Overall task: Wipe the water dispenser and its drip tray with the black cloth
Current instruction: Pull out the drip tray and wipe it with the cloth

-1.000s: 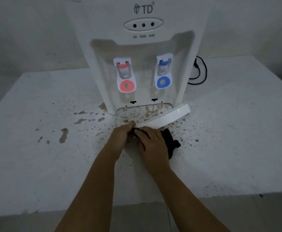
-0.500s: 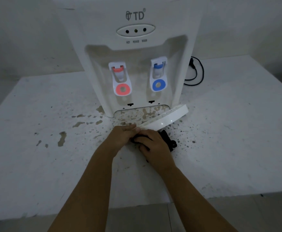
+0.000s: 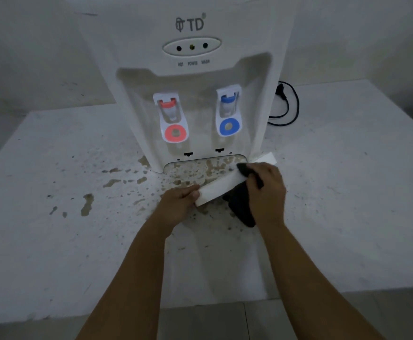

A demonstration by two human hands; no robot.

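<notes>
A white water dispenser [image 3: 190, 77] with a red tap and a blue tap stands at the back of the stained white table [image 3: 348, 192]. The white drip tray [image 3: 221, 188] is out of its slot, tilted on edge in front of the dispenser's base. My left hand [image 3: 178, 204] grips the tray's near left end. My right hand [image 3: 267, 190] presses the black cloth [image 3: 241, 208] against the tray near its right end. Part of the cloth hangs below the tray, and a fold shows above it by my fingers.
Brown splashes [image 3: 87, 204] cover the table in front and to the left of the dispenser, and the open slot [image 3: 200, 168] under the taps is spotted too. A black power cord [image 3: 287, 106] lies coiled behind the dispenser on the right. The table's front edge is close to me.
My right hand has slid with the cloth from the tray's left end, beside my left hand, up along the tray toward its right end. My left hand keeps its grip.
</notes>
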